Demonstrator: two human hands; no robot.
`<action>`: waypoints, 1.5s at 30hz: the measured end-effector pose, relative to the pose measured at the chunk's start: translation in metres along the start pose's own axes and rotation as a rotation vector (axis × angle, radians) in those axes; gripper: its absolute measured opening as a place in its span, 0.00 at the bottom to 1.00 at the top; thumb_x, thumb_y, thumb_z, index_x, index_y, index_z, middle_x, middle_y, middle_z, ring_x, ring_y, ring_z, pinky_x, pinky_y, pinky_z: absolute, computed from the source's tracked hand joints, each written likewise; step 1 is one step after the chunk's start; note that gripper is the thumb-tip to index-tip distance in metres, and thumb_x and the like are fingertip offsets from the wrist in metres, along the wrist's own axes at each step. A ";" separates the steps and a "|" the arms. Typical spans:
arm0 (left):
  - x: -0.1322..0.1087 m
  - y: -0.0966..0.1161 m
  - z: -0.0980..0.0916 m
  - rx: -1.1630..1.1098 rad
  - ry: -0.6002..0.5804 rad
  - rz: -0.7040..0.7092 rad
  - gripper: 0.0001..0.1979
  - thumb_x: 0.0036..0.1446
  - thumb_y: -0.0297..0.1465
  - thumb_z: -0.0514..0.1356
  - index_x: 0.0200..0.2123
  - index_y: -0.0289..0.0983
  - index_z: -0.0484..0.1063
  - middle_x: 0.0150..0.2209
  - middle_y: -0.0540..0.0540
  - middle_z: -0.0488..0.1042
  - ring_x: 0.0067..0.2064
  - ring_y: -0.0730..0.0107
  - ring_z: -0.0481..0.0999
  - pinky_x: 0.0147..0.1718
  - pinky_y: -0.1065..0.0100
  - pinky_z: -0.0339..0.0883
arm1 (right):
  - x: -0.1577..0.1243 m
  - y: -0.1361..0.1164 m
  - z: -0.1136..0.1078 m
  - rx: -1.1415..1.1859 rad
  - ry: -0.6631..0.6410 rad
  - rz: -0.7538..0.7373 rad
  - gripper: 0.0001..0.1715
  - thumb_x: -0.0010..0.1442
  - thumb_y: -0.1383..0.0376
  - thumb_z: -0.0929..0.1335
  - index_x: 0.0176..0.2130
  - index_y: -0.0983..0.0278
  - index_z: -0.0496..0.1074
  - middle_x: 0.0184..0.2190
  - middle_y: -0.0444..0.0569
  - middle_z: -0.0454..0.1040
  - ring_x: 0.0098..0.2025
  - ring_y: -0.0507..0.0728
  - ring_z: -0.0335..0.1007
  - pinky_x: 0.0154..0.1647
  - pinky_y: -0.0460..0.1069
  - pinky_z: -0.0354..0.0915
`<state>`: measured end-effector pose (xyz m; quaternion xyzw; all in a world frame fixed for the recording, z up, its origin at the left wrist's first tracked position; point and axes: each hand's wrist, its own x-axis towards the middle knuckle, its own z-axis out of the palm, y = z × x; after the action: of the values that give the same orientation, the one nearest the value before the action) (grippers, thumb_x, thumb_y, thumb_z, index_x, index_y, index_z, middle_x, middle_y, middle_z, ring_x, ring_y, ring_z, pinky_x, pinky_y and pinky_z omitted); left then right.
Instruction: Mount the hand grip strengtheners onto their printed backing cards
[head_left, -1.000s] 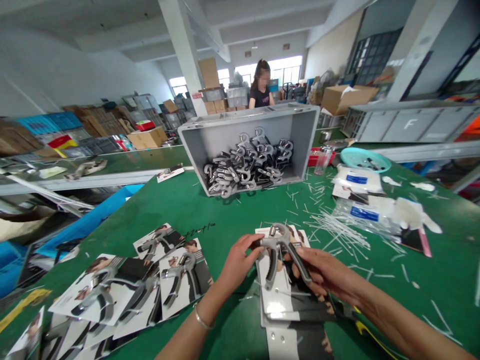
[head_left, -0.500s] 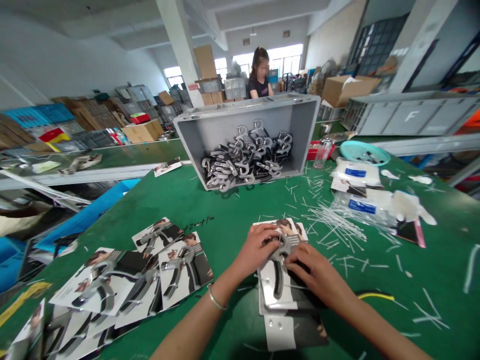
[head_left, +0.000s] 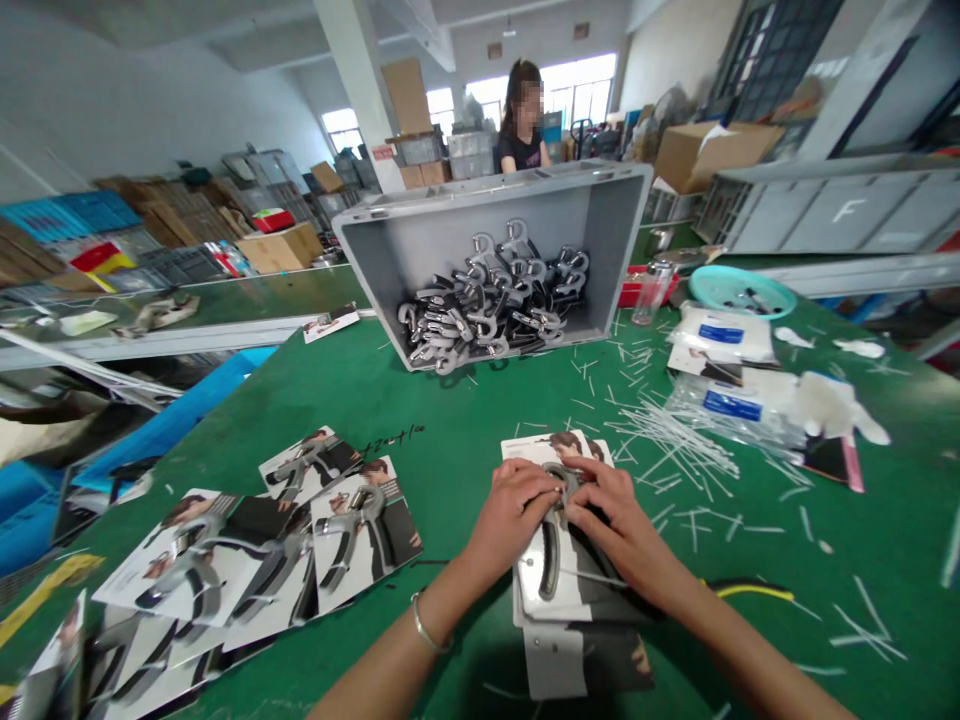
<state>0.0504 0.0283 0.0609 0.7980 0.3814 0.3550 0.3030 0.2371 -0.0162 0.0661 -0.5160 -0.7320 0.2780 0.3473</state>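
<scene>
My left hand [head_left: 511, 513] and my right hand [head_left: 615, 525] both press down on a grey hand gripper [head_left: 553, 545] that lies on a printed backing card [head_left: 559, 590] on the green table [head_left: 450, 420]. Fingers of both hands are curled over the gripper's top coil, pinching there. One grey handle shows below my hands; the other is hidden under my right hand. More cards lie stacked beneath the top one.
A tilted grey bin [head_left: 491, 225] full of hand grippers [head_left: 491, 310] stands at the far middle. Finished carded grippers [head_left: 255, 550] lie spread at the left. Thin white plastic ties [head_left: 675, 450] and bags [head_left: 731, 405] litter the right. A person [head_left: 523, 115] stands beyond the bin.
The hand gripper, held up in both hands a second ago, has come down flat onto the card. Both hands now press on its top end.
</scene>
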 end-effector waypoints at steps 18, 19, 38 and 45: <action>-0.005 -0.001 0.002 -0.071 0.052 0.011 0.09 0.61 0.29 0.61 0.42 0.43 0.80 0.39 0.47 0.81 0.47 0.62 0.72 0.51 0.58 0.62 | 0.001 -0.002 0.000 -0.061 -0.085 -0.064 0.10 0.67 0.61 0.64 0.36 0.60 0.73 0.63 0.49 0.61 0.65 0.63 0.50 0.65 0.64 0.49; -0.006 -0.001 0.002 -0.060 0.051 0.023 0.09 0.61 0.29 0.61 0.43 0.43 0.80 0.40 0.47 0.81 0.47 0.62 0.72 0.51 0.57 0.62 | 0.001 -0.002 0.000 -0.057 -0.080 -0.064 0.10 0.67 0.61 0.64 0.36 0.60 0.73 0.63 0.49 0.61 0.65 0.63 0.50 0.65 0.64 0.49; -0.049 0.038 0.025 0.413 0.008 0.239 0.08 0.62 0.24 0.53 0.34 0.34 0.72 0.35 0.42 0.74 0.41 0.60 0.69 0.47 0.55 0.60 | 0.006 0.012 0.021 -0.037 0.122 -0.039 0.12 0.64 0.69 0.65 0.48 0.58 0.66 0.58 0.52 0.67 0.62 0.62 0.57 0.62 0.62 0.53; -0.066 0.043 0.020 0.535 -0.089 0.149 0.11 0.61 0.29 0.58 0.47 0.34 0.70 0.48 0.38 0.71 0.51 0.53 0.67 0.53 0.51 0.60 | -0.003 0.001 0.006 -0.054 0.113 -0.072 0.03 0.65 0.67 0.65 0.41 0.59 0.68 0.53 0.50 0.70 0.57 0.62 0.60 0.58 0.60 0.56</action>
<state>0.0531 -0.0528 0.0596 0.8902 0.3882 0.2277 0.0709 0.2337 -0.0187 0.0616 -0.5134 -0.7364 0.2159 0.3841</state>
